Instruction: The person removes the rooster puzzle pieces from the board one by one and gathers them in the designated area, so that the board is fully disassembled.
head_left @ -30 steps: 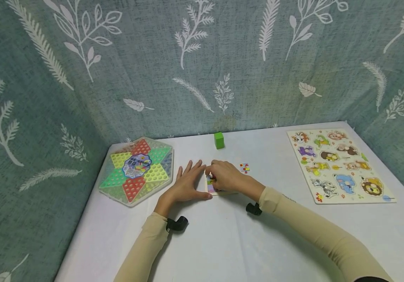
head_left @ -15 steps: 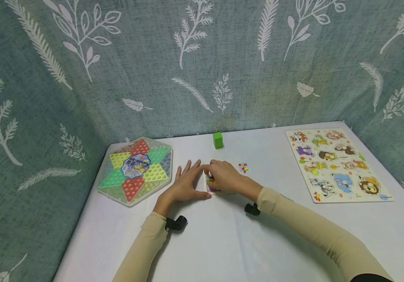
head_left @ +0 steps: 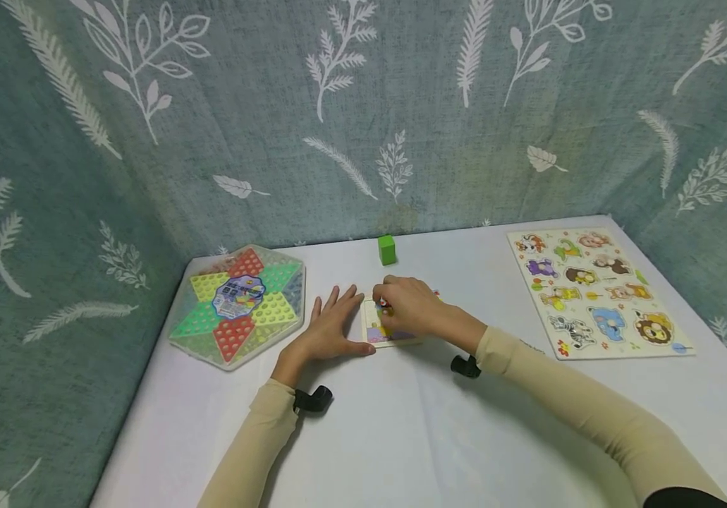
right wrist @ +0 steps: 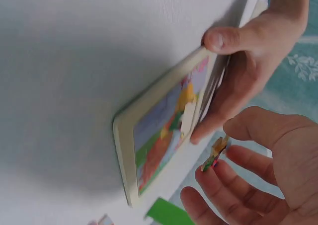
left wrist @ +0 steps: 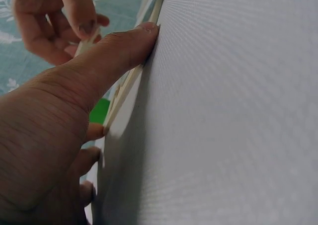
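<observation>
A small jigsaw tray (head_left: 368, 326) with a pale wooden rim and a colourful picture lies flat on the white table between the hands. My left hand (head_left: 331, 333) is spread at its left side, the thumb at the near corner and the index finger at the far one. Over the tray, my right hand (head_left: 410, 307) pinches a small jigsaw piece (right wrist: 217, 152) between thumb and fingers, clear of the picture. In the right wrist view a pale bare gap (right wrist: 188, 116) shows in the picture. The right hand hides the tray's right part in the head view.
A green block (head_left: 387, 250) stands behind the tray. To the left lies a hexagonal Chinese checkers board (head_left: 268, 310); at the right, an animal peg puzzle board (head_left: 598, 296). A loose jigsaw piece (head_left: 436, 292) peeks out behind the right hand. Patterned cloth (head_left: 363, 141) hangs behind the table.
My right hand has come up slightly off the tray with a jigsaw piece, baring more of the picture. It now mostly covers the loose piece. The left hand stays at the tray's left side.
</observation>
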A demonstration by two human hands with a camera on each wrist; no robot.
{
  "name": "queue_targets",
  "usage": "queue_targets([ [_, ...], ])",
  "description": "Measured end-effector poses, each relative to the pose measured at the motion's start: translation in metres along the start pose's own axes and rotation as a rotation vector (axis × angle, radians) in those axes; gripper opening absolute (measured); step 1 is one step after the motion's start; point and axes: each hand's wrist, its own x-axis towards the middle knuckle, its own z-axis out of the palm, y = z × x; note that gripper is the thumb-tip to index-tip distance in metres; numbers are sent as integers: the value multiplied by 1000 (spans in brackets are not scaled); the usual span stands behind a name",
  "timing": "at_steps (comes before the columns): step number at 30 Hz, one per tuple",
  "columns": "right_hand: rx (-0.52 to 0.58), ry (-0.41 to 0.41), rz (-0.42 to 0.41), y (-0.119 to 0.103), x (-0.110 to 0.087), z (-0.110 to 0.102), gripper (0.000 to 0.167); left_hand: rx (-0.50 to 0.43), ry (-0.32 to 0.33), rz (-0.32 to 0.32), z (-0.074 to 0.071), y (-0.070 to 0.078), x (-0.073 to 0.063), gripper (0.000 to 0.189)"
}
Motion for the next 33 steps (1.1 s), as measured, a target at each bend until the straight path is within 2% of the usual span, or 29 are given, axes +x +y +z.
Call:
queue_targets([
  [10,13,-8,-4,13,-14,-20,22,6,-4,11,0,-1,2,110],
  [21,31,5,54,37,-33,-27,22,8,-5,-8,0,0,1,110],
  [33,6,27,61,49,-48,-29,20,13,0,2,2,-3,1,110],
])
